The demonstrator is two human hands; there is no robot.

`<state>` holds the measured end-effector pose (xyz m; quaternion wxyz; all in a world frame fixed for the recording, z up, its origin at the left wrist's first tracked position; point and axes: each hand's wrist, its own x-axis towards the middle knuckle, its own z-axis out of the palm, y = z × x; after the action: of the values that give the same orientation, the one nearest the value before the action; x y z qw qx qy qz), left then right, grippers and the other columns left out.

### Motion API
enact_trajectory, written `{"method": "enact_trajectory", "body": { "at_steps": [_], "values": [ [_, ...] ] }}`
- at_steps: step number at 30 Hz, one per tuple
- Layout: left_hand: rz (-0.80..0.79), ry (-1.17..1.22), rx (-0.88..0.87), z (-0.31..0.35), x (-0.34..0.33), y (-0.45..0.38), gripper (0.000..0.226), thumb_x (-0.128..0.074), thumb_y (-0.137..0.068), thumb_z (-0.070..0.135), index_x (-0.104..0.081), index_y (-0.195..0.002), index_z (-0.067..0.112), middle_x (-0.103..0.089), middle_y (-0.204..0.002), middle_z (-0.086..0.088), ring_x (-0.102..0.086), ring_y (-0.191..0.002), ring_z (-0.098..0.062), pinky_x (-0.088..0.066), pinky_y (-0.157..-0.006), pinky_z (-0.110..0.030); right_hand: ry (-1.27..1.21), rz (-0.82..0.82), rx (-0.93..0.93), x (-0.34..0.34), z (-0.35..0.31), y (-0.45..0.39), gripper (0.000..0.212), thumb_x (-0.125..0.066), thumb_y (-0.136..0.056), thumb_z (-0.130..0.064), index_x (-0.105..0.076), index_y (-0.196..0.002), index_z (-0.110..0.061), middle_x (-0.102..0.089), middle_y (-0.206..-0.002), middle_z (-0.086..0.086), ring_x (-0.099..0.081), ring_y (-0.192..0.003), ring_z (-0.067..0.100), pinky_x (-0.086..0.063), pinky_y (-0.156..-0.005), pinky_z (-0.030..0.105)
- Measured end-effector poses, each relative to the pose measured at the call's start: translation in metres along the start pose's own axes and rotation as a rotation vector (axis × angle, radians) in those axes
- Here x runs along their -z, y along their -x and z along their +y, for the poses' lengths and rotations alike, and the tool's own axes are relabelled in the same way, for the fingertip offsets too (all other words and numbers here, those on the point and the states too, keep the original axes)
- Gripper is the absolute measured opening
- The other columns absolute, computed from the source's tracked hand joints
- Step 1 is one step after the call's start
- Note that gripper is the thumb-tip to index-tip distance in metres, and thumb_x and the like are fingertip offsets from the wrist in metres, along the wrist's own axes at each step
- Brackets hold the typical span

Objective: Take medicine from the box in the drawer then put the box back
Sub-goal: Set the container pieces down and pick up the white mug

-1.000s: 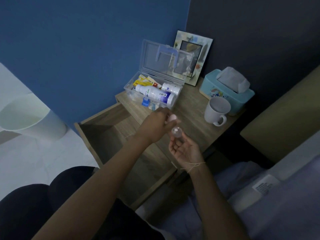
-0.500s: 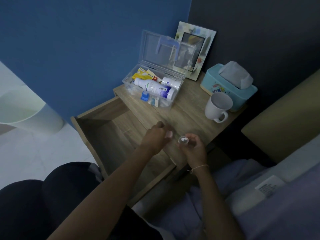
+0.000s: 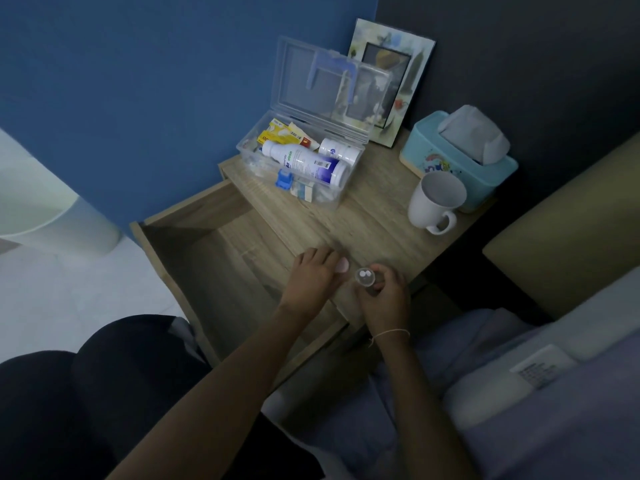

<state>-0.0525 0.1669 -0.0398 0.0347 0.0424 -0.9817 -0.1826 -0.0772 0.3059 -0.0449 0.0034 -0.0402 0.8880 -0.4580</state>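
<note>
A clear plastic medicine box (image 3: 341, 197) stands open on the wooden nightstand (image 3: 377, 223), lid upright, holding bottles and packets. The drawer (image 3: 214, 271) below is pulled out with nothing in it. My right hand (image 3: 384, 299) grips a small clear container (image 3: 364, 277) with two white pills inside, near the nightstand's front edge. My left hand (image 3: 313, 275) rests just left of it, fingers closed on a small pinkish cap (image 3: 343, 265).
A white mug (image 3: 434, 202) and a teal tissue box (image 3: 457, 157) stand at the right of the nightstand, a picture frame (image 3: 388, 81) behind the box. A bed lies to the right, a white bin (image 3: 52, 216) on the floor at left.
Both hands have come down and toward me, to the nightstand's front edge. My right hand turned from palm-up to gripping the container from the side. The cap stays in my left hand.
</note>
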Motion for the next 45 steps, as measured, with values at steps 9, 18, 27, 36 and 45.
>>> {"method": "enact_trajectory", "body": {
  "at_steps": [9, 18, 27, 36, 45],
  "values": [
    [0.107, 0.061, -0.194, -0.005, 0.004, 0.022, 0.033, -0.057, -0.093, 0.019, -0.062, -0.123, 0.009, -0.066, -0.123, -0.01, -0.063, -0.106, -0.031, -0.05, -0.092, -0.04, -0.028, 0.015, -0.047, -0.001, -0.004, 0.003, 0.029, -0.075, -0.074, -0.01, -0.067, -0.102, -0.006, -0.06, -0.108, 0.015, -0.062, -0.094, 0.033, -0.051, -0.087, 0.05],
    [0.05, 0.017, -0.108, -0.023, 0.007, 0.0, 0.053, -0.054, -0.091, 0.011, -0.039, -0.142, 0.006, -0.041, -0.148, -0.017, -0.037, -0.138, -0.033, -0.031, -0.115, -0.046, -0.06, 0.19, -0.025, 0.006, -0.021, -0.003, 0.048, -0.074, -0.077, -0.02, -0.059, -0.121, -0.011, -0.059, -0.123, 0.013, -0.055, -0.114, 0.027, -0.042, -0.095, 0.028],
    [-0.09, 0.012, 0.11, -0.047, 0.001, -0.031, 0.061, -0.032, -0.101, 0.026, -0.001, -0.151, 0.01, 0.003, -0.162, -0.01, 0.005, -0.149, -0.024, 0.0, -0.121, -0.038, -0.104, 0.541, -0.088, 0.046, -0.047, -0.088, 0.066, -0.076, -0.074, -0.013, -0.047, -0.133, -0.007, -0.043, -0.137, 0.021, -0.041, -0.128, 0.033, -0.029, -0.098, 0.018],
    [-0.006, 0.054, 0.069, -0.057, -0.014, -0.028, 0.058, -0.022, -0.102, 0.04, -0.008, -0.151, 0.012, -0.004, -0.162, -0.008, 0.0, -0.149, -0.021, 0.0, -0.121, -0.037, -0.201, 0.462, -0.194, 0.036, -0.022, -0.106, 0.083, -0.076, -0.076, -0.018, -0.032, -0.145, -0.02, -0.046, -0.137, 0.018, -0.054, -0.118, 0.026, -0.038, -0.085, 0.016],
    [0.009, 0.007, 0.069, -0.056, -0.013, -0.028, 0.059, -0.026, -0.101, 0.038, -0.012, -0.151, 0.009, -0.008, -0.161, -0.012, -0.004, -0.149, -0.025, 0.003, -0.118, -0.035, -0.335, 0.445, -0.304, 0.038, -0.023, -0.116, 0.067, -0.079, -0.073, -0.022, -0.05, -0.134, -0.015, -0.062, -0.129, 0.006, -0.058, -0.117, 0.021, -0.041, -0.085, 0.017]
  ]
}}
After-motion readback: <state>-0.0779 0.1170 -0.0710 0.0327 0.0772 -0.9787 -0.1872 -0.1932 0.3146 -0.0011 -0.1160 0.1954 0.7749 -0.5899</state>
